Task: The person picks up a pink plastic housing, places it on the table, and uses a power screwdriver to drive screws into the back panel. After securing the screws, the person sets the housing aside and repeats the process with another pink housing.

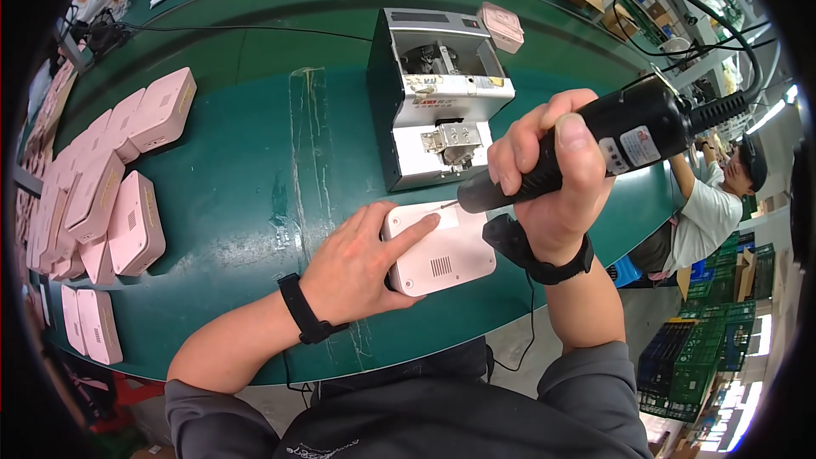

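Observation:
A pale pink plastic box (pixel 463 265) lies on the green bench in front of me, with vent slots and corner screw holes facing up. My left hand (pixel 353 246) grips its left side, thumb at the near edge and index finger stretched across the top. My right hand (pixel 557 174) is wrapped round a black corded electric screwdriver (pixel 629 123), held slanting down to the left. Its thin bit reaches over the box's far part, close to my left index fingertip. Whether the bit sits in a screw hole is hard to tell.
Just beyond the box stands a silver and black screw feeder (pixel 382 106), with another pink case (pixel 501 27) behind it. Several pink boxes (pixel 136 221) are heaped at the left. Cables hang at the upper right. A co-worker (pixel 705 204) is at the far right, near green crates (pixel 701 357).

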Available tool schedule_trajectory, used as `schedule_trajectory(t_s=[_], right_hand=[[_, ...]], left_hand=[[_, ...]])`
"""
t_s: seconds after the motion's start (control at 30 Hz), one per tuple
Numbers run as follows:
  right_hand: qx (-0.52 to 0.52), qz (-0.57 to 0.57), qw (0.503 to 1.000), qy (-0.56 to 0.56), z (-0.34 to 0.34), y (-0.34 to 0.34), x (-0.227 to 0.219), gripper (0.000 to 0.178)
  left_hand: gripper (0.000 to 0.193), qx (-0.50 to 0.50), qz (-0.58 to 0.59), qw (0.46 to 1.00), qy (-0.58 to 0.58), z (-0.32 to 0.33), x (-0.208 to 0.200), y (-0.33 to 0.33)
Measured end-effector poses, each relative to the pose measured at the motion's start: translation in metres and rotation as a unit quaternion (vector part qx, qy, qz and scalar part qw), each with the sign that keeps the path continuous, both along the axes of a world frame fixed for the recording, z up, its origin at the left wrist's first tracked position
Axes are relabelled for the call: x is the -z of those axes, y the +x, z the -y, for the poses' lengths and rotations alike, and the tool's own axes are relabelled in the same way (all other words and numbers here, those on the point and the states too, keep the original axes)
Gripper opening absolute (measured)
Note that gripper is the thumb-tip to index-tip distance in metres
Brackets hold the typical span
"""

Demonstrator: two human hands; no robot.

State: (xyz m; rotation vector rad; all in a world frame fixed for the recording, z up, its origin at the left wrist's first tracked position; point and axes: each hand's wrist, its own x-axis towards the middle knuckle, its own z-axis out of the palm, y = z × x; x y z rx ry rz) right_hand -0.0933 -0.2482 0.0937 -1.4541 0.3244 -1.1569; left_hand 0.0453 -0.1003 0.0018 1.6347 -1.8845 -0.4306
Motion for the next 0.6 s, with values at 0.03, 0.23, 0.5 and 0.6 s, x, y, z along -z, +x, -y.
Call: schedule_trajectory(t_s=[0.03, 0.23, 0.5, 0.6], right_hand=[[-0.003, -0.006, 1.000, -0.003, 0.000, 0.000, 0.001, 0.022], [0.026, -0.015, 0.998, -0.053, 0.006, -0.001, -0.022, 0.021], [0.068, -0.025, 0.995, -0.069, 0.028, 0.021, -0.036, 0.023], [0.043, -0.043, 0.997, -0.056, 0.017, 0.016, -0.033, 0.024]], left_hand=[[0.088, 0.000, 0.003, 1.000, -0.002, 0.000, -0.001, 0.000], [0.088, 0.001, 0.007, 1.000, -0.008, -0.002, 0.000, -0.001], [0.088, 0.004, 0.010, 1.000, -0.013, -0.001, -0.002, -0.002], [0.087, -0.001, 0.007, 1.000, -0.015, -0.002, 0.001, 0.002]])
